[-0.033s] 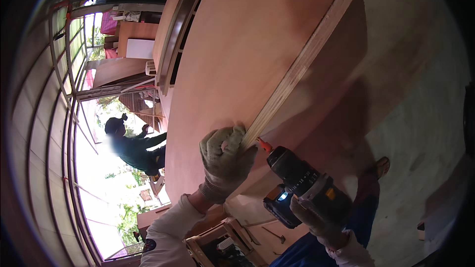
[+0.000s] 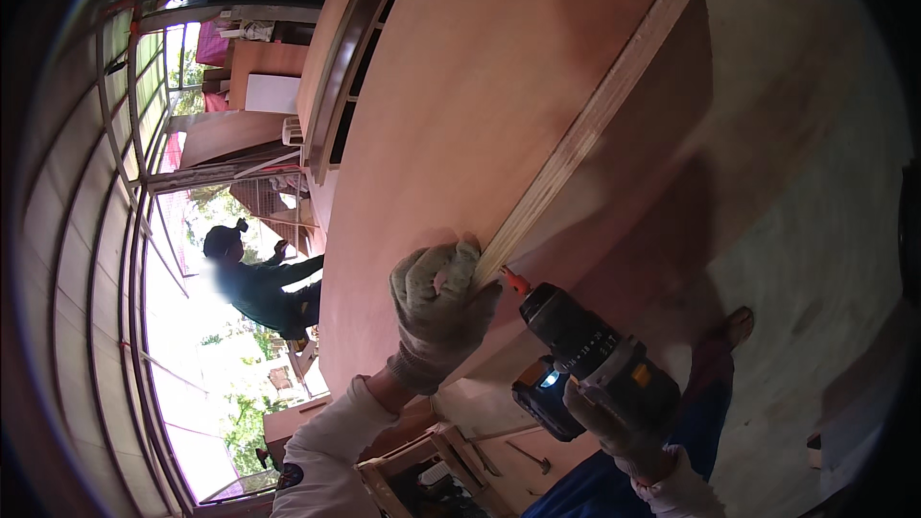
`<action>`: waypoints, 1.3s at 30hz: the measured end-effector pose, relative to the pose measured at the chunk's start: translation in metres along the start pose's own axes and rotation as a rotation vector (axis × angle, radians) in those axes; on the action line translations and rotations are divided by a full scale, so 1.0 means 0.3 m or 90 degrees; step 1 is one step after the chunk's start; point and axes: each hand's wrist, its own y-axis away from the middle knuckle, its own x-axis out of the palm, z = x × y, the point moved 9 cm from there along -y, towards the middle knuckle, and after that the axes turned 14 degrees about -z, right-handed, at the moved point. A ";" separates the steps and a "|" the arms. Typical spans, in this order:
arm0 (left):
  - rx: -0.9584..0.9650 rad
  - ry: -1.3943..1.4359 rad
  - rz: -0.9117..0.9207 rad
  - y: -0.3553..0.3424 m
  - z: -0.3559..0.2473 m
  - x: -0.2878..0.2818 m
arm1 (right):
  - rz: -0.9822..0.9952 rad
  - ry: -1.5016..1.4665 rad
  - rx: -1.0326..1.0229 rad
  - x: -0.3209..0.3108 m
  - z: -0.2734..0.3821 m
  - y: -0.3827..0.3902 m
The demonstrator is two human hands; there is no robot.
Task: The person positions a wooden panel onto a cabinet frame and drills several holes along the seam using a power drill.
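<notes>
In a work glove, my left hand is closed around the lower end of a pale wooden strip. This strip runs along the edge of a large reddish-brown wooden panel. My right hand, also gloved, grips a black cordless drill with a lit lamp near its battery. An orange-red bit in the chuck points at the strip's edge, close by my left fingers. Whether the bit touches the wood, I cannot tell.
A person in dark clothes is beyond the panel at the left. Below my arms lie a hammer and an open wooden frame. Dark-edged shelving stands behind the panel. Concrete floor spreads at the right.
</notes>
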 end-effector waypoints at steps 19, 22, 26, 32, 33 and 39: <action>0.149 0.009 -0.049 -0.002 -0.062 -0.021 | -0.042 -0.154 0.097 -0.003 -0.023 -0.073; 0.157 0.007 -0.048 -0.005 -0.067 -0.030 | 0.041 0.119 -0.167 0.040 0.041 -0.012; 0.162 -0.003 -0.057 -0.001 -0.064 -0.022 | -0.034 -0.053 0.002 0.005 0.014 -0.080; 0.152 -0.002 -0.047 -0.012 -0.085 -0.015 | -0.078 -0.314 0.293 0.056 -0.097 -0.022; 0.153 -0.003 -0.047 -0.010 -0.088 -0.017 | -0.113 -0.275 0.226 0.035 -0.082 -0.038; 0.152 -0.025 -0.054 -0.014 -0.085 -0.035 | -0.080 -0.647 0.548 0.118 -0.154 -0.014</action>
